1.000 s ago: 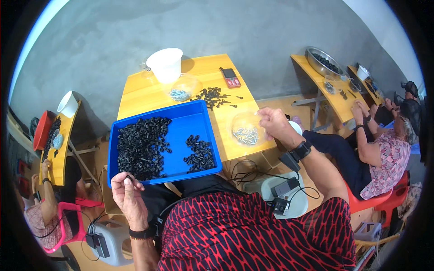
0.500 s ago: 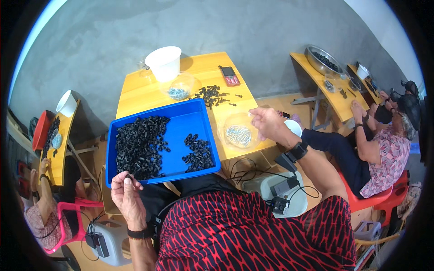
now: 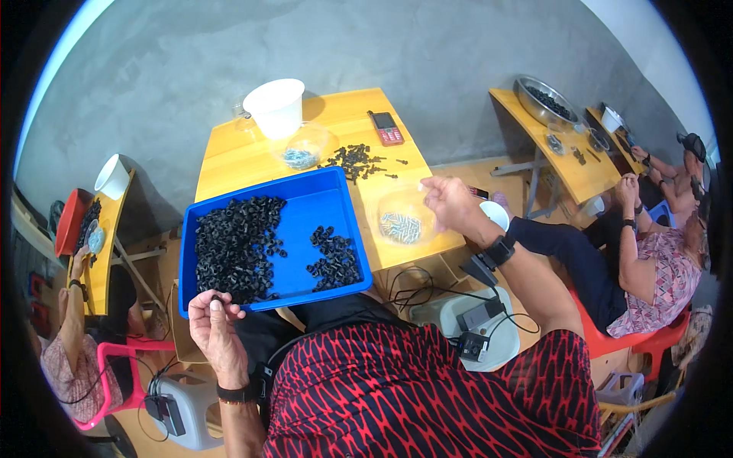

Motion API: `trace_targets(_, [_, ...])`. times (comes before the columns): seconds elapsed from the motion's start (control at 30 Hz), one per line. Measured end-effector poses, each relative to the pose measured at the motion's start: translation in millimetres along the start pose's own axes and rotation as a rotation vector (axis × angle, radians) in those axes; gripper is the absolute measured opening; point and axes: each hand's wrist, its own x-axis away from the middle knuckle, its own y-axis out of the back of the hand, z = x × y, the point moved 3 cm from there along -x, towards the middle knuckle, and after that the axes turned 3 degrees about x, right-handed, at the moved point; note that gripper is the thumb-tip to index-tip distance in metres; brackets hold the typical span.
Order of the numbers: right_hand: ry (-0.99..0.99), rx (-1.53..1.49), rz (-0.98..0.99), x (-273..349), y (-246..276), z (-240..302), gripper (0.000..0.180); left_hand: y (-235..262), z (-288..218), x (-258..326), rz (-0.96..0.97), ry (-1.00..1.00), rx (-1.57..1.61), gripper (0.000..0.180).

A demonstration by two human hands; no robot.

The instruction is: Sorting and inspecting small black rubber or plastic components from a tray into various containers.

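Note:
My left hand is at the near left corner of a blue tray, its thumb and fingertips pinched on a small black part. In the tray, a big heap of small black plastic parts fills the left side, and a smaller pile lies at the right. My right hand is closed at the right rim of a clear plastic bowl and appears to grip it. Silvery screws lie in that bowl, which stands on the yellow table beside the tray.
On the yellow table are a white bucket, a clear bowl of bluish screws, loose black pieces and a red phone. Cables and devices rest on a pale stool. Co-workers sit at tables left and right.
The clear bowl has shifted slightly and its screws lie closer together. My right hand moved a little with it. My left hand has barely moved. The co-workers' arms at the sides moved.

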Motion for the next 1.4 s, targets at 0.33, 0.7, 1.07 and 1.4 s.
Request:
trace_targets(0.33, [-0.008,-0.026,0.014,-3.2,-1.9,4.3,0.042,1.2,1.3,0.3,-0.015,0.032,-0.042,0.016])
trace_targets(0.7, [0.437,0.539,-0.365,5.7,8.8,27.3,0.032,0.8,2.5,-0.3,-0.007,0.031,-0.026,0.015])
trace_targets(1.07, [0.768,0.546,0.077,-21.3,-43.4,13.5,0.009,0.9,2.2,0.2,-0.026,0.043,-0.06,0.016])
trace_targets(1.4, [0.706,0.652,0.11,-28.1,-55.0,23.1,0.01,3.3,4.5,-1.0,-0.015,0.037,-0.069,0.016])
